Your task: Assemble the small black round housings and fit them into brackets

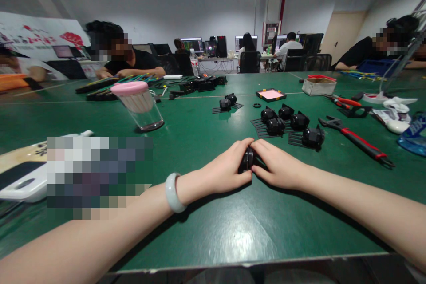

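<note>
Both my hands meet over a small black plastic part [248, 159] low on the green table. My left hand [233, 162] wraps its left side, thumb in front and fingers behind. From the other side, my right hand [278, 164] grips the same part between thumb and fingers. Most of the part is covered by my fingers, so its full shape is hidden. Just beyond my right hand lie several similar black rounded parts with flat slotted tabs [275, 126]. Two more such parts [225, 104] sit farther back, near a small black ring [257, 105].
An adjustable wrench [357, 142] with red-black handle lies right, near pliers [346, 101] and a blue bottle [414, 135]. A pink-lidded cup [141, 108] stands left, beside a white device [29, 182]. Behind are a pink-filled tray [271, 95] and a white box [318, 86]. Other people sit across the table.
</note>
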Available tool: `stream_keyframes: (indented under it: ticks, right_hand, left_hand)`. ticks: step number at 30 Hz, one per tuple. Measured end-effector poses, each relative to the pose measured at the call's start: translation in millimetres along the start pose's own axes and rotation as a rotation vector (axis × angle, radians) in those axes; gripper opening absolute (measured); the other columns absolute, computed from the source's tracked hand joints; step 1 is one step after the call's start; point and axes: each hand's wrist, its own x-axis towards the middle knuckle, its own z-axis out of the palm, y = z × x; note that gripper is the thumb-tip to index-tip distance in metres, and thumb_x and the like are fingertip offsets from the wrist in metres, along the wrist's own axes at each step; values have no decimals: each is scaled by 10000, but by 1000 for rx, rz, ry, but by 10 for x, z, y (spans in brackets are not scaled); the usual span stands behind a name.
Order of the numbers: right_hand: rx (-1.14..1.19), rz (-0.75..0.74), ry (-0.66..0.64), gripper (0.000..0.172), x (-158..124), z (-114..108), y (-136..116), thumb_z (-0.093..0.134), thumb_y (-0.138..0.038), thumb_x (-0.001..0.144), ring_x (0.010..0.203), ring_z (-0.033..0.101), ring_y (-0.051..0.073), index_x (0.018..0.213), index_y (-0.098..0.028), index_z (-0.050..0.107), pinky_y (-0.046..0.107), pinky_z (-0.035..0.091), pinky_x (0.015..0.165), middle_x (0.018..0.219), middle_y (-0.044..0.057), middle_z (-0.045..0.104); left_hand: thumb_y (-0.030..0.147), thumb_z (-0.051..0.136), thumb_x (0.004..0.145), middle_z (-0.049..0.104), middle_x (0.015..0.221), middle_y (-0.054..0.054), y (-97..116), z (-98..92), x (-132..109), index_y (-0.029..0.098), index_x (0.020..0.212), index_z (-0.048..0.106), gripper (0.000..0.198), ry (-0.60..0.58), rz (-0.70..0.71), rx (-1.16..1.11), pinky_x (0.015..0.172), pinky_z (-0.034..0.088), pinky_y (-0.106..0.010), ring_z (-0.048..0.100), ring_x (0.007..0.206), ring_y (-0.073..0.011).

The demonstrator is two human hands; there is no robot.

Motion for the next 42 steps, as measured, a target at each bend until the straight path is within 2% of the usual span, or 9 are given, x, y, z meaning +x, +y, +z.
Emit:
stream_keyframes:
  ticks: [19,42]
  right_hand:
    - [25,-7,10,343,-2,-2,10,505,-157,728,951,460,213,1053,-154,396,385,399,819,991,94,483]
    - [8,-12,1,347,6,-8,9,506,-158,727,955,462,207,1055,-144,392,364,401,827,1001,98,486]
  left_hand:
    - [179,535,676,399,1201,-110,-5,-2,2,163,1244,255,634,5,-5,-27,944,341,-403,416,1088,-244]
    - [174,531,676,400,1194,-109,-15,3,4,154,1250,239,644,-8,0,-6,948,341,-373,416,1081,-232]
